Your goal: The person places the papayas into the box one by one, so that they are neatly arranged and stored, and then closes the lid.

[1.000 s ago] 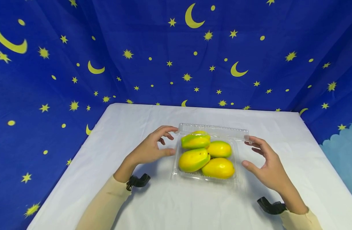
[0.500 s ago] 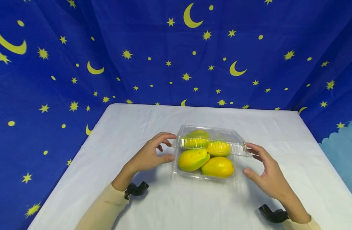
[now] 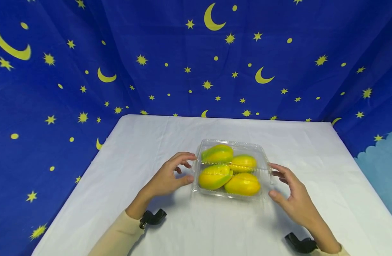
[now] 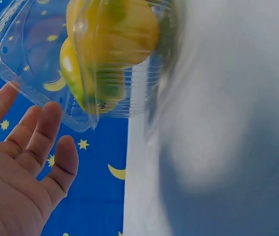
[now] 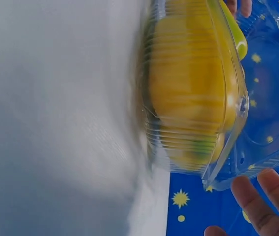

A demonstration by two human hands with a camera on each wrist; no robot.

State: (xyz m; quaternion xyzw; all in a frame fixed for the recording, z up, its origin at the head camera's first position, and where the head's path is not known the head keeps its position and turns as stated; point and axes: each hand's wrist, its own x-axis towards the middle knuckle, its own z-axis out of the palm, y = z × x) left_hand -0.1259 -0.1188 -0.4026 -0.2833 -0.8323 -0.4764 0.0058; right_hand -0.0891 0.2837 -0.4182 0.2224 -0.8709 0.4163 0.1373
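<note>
A clear plastic clamshell box [image 3: 229,193] sits mid-table with several yellow-green mangoes [image 3: 215,176] in it. Its hinged lid [image 3: 235,165] leans low over the fruit, the front edge just above the nearer mangoes. My left hand [image 3: 187,167] is at the box's left side, index fingertip on the lid's corner and thumb by the base. My right hand [image 3: 274,183] is at the right side, fingers spread against the lid's edge. The left wrist view shows the lid [image 4: 26,54], the mangoes [image 4: 109,34] and straight fingers [image 4: 46,128]. The right wrist view shows the lid [image 5: 272,98] above my fingertips [image 5: 262,206].
The white cloth-covered table [image 3: 151,142] reaches to the left, right and front of the box. A blue backdrop with yellow stars and moons [image 3: 196,64] hangs behind and along both sides. Black camera mounts sit at my wrists [image 3: 152,217].
The lid has swung from upright down over the mangoes. Both hands have come down and toward me with its corners.
</note>
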